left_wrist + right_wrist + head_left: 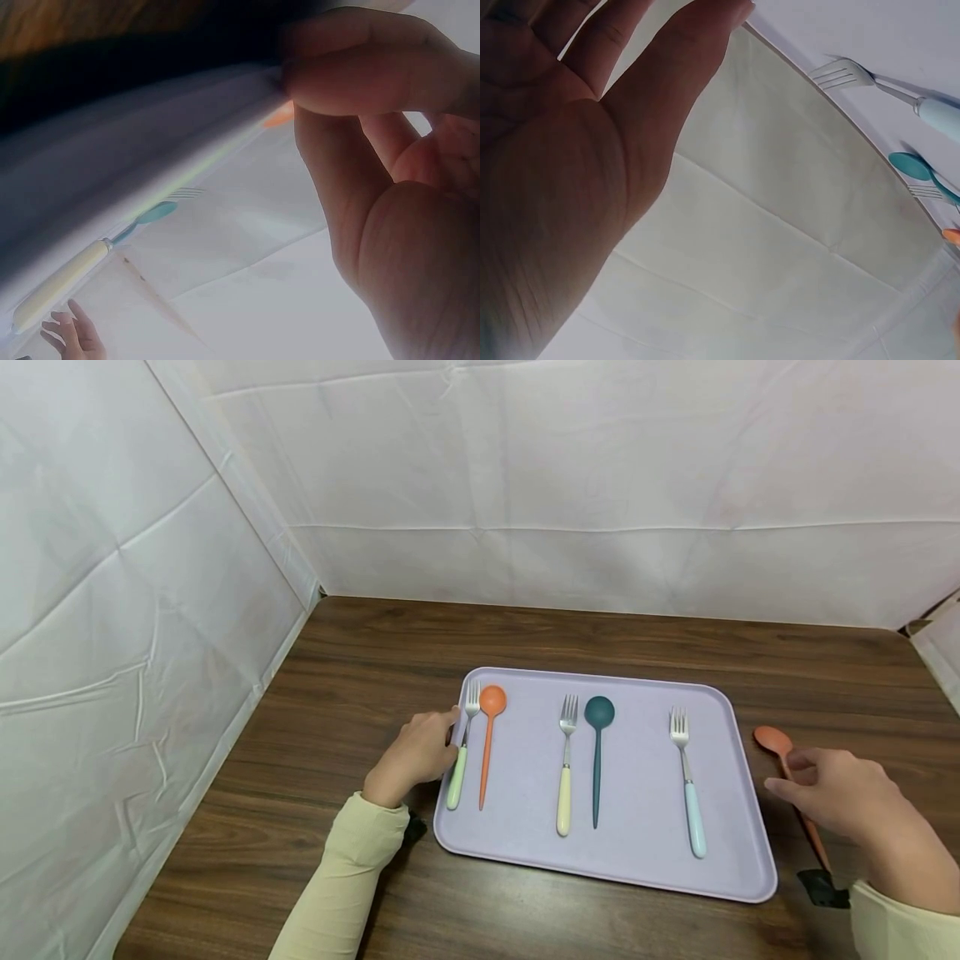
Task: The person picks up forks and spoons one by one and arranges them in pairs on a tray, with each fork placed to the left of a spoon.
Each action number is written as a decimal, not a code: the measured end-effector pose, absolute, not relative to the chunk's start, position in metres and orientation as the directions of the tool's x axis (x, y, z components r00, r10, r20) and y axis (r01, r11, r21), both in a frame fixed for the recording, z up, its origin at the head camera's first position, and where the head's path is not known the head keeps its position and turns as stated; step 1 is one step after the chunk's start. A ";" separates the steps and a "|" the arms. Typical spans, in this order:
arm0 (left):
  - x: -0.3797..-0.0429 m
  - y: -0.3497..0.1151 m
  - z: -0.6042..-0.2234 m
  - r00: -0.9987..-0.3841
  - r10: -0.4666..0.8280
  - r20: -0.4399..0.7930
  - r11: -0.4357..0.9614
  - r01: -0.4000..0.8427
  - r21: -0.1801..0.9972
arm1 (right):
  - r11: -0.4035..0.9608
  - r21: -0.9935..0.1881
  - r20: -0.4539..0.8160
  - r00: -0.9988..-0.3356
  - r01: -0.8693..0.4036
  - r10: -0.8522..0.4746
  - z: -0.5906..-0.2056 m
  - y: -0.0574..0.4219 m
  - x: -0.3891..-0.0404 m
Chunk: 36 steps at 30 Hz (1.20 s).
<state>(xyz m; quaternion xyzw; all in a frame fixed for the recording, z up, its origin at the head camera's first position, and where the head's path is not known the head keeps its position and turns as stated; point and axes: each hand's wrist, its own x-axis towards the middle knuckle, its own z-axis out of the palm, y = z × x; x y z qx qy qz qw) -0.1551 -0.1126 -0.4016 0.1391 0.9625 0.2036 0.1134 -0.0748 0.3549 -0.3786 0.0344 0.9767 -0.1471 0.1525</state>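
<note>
A pale lilac tray (637, 777) lies on the table, and my left hand (417, 752) pinches its left rim between thumb and fingers. Near that hand are a green-handled fork (457, 781) and an orange spoon (492, 700), side by side on the tray. A yellow-handled fork (564, 802) and a dark teal spoon (599, 712) lie at the tray's middle. Farther right is a blue-handled fork (695, 818). Outside the tray, my right hand (851, 789) hovers over another orange spoon (773, 740), thumb and fingers apart; the hand partly covers its handle.
The dark wooden table (337, 677) extends around the tray. White cloth walls (600, 485) stand behind it and along the left side. A small black piece (822, 889) shows by the right wrist.
</note>
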 end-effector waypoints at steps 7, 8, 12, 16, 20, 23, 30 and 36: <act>-0.155 -0.113 -0.402 -0.936 0.311 -0.164 0.879 0.218 0.423 | 0.961 -0.248 -0.301 -0.953 0.126 0.048 -0.380 0.360 -0.073; -0.155 -0.113 -0.402 -0.936 0.310 -0.167 0.879 0.215 0.425 | 0.961 -0.246 -0.297 -0.953 0.128 0.051 -0.381 0.361 -0.073; -0.155 -0.113 -0.401 -0.935 0.308 -0.174 0.878 0.209 0.431 | 0.962 -0.239 -0.302 -0.952 0.133 0.056 -0.383 0.365 -0.074; -0.155 -0.112 -0.401 -0.934 0.311 -0.174 0.878 0.213 0.428 | 0.966 -0.227 -0.317 -0.947 0.123 0.046 -0.387 0.368 -0.076; -0.155 -0.112 -0.400 -0.935 0.308 -0.178 0.878 0.208 0.431 | 0.969 -0.219 -0.317 -0.948 0.113 0.039 -0.392 0.370 -0.077; -0.154 -0.112 -0.399 -0.935 0.303 -0.185 0.876 0.197 0.440 | 0.969 -0.218 -0.313 -0.949 0.114 0.041 -0.394 0.370 -0.079; -0.154 -0.112 -0.401 -0.936 0.302 -0.184 0.876 0.196 0.441 | 0.959 -0.235 -0.330 -0.941 0.155 0.071 -0.396 0.370 -0.081; -0.155 -0.112 -0.402 -0.934 0.313 -0.172 0.876 0.214 0.433 | 0.954 -0.245 -0.349 -0.934 0.174 0.080 -0.401 0.374 -0.080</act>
